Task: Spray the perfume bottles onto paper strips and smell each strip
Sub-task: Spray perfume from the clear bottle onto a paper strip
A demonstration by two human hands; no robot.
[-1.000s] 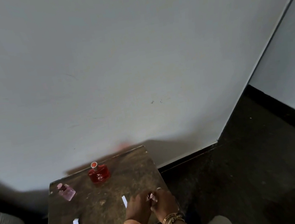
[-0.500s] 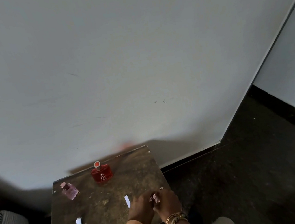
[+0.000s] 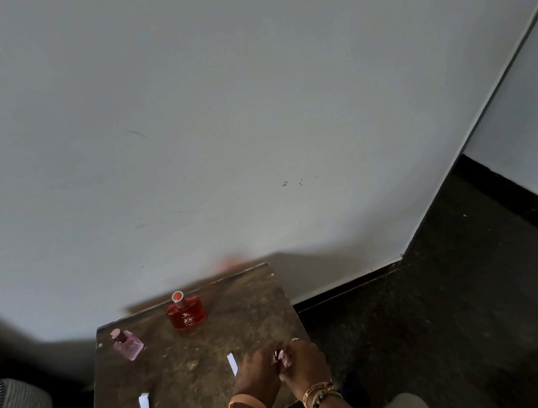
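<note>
Unchanged: left hand (image 3: 258, 368) and right hand (image 3: 305, 359) joined at the table's (image 3: 194, 373) near right, grasp indiscernible; red bottle (image 3: 186, 312), pink bottle (image 3: 128, 344) untouched.

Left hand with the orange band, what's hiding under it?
A white paper strip pokes out from beneath the left hand, lying on the brown table. Its other end is covered by the hand, and whatever else lies under the palm cannot be seen.

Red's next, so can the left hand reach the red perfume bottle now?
Probably yes: nothing stands between the left hand and the red perfume bottle, though that hand looks busy.
</note>
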